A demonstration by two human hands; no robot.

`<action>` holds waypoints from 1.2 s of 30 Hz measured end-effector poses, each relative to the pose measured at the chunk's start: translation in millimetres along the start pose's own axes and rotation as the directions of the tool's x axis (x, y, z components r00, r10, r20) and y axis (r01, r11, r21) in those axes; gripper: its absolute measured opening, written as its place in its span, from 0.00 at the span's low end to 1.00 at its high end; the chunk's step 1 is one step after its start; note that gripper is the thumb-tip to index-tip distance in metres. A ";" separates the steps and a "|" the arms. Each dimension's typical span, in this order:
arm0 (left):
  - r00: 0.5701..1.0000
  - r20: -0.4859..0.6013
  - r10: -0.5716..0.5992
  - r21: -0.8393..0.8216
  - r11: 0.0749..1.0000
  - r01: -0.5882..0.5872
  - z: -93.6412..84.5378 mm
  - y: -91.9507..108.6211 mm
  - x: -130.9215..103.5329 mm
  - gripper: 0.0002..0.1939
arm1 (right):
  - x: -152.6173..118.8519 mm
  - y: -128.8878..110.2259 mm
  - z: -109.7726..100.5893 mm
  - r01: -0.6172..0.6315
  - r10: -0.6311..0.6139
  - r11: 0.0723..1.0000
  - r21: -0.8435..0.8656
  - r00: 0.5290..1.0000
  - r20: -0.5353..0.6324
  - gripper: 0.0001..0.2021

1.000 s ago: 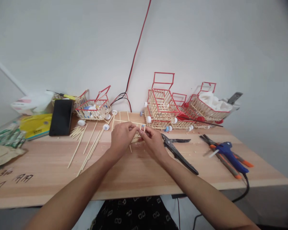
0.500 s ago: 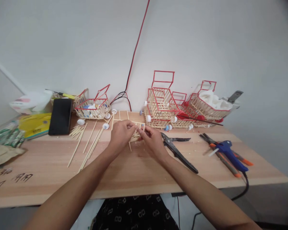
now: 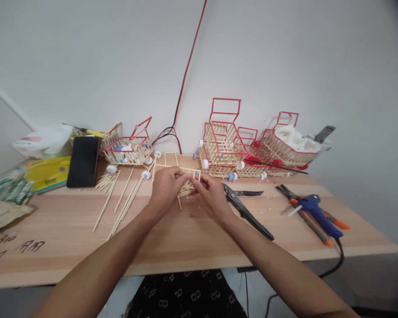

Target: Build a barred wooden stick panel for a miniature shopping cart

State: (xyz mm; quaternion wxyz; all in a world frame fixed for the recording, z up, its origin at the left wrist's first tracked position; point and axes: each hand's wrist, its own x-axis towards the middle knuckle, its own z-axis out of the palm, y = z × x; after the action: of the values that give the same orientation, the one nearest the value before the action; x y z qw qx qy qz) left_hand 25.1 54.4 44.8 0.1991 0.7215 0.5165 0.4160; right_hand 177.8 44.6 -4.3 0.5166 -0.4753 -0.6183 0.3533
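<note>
My left hand (image 3: 166, 187) and my right hand (image 3: 212, 194) meet over the middle of the table, thumbs and forefingers pinched close together. Between them is a pale wooden stick frame (image 3: 161, 166), its bars showing above and beside my fingers. What lies right at the fingertips is too small to make out. Under the hands lies a pile of short sticks (image 3: 186, 191), partly hidden by them. To the left, several long wooden sticks (image 3: 128, 207) lie loose beside a heap of short pieces (image 3: 106, 182).
Black-handled cutters (image 3: 247, 212) lie right of my hands, then orange-handled pliers (image 3: 313, 225) under a blue glue gun (image 3: 313, 207). Red-trimmed stick carts (image 3: 223, 137) stand along the wall, another cart (image 3: 129, 152) at left. A phone (image 3: 83, 161) leans near a yellow packet (image 3: 49, 173).
The stick frame's left end has shifted slightly left and down. Both hands keep nearly the same pinched pose, and everything else stays put.
</note>
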 end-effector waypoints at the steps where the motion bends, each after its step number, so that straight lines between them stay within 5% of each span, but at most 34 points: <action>1: 1.000 -0.011 0.017 -0.003 1.000 -0.017 -1.4 0.3 0.3 0.13 | 0.9 0.8 -0.4 -0.015 0.015 1.000 0.022 1.000 -0.002 0.15; 13: 0.990 -0.122 0.071 -0.037 0.996 -0.076 -21.6 -12.3 7.0 0.07 | 5.9 -4.5 -4.3 -0.194 0.185 0.935 0.297 0.981 0.061 0.17; 19: 0.978 -0.019 0.207 0.104 0.973 -0.204 -12.0 -9.9 1.7 0.07 | 7.6 -1.4 -5.2 -0.185 0.188 0.956 0.226 0.982 0.010 0.18; 36: 0.994 0.042 0.104 0.270 0.957 -0.111 3.5 -3.3 -4.4 0.15 | 1.6 3.7 1.2 -0.053 0.051 0.996 0.077 0.998 0.026 0.14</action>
State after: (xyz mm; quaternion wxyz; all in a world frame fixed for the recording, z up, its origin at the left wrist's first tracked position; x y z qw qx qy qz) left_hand 25.5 52.2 38.8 0.0824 0.7745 0.5259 0.3417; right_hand 177.5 47.3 -7.5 0.5180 -0.4664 -0.5977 0.3961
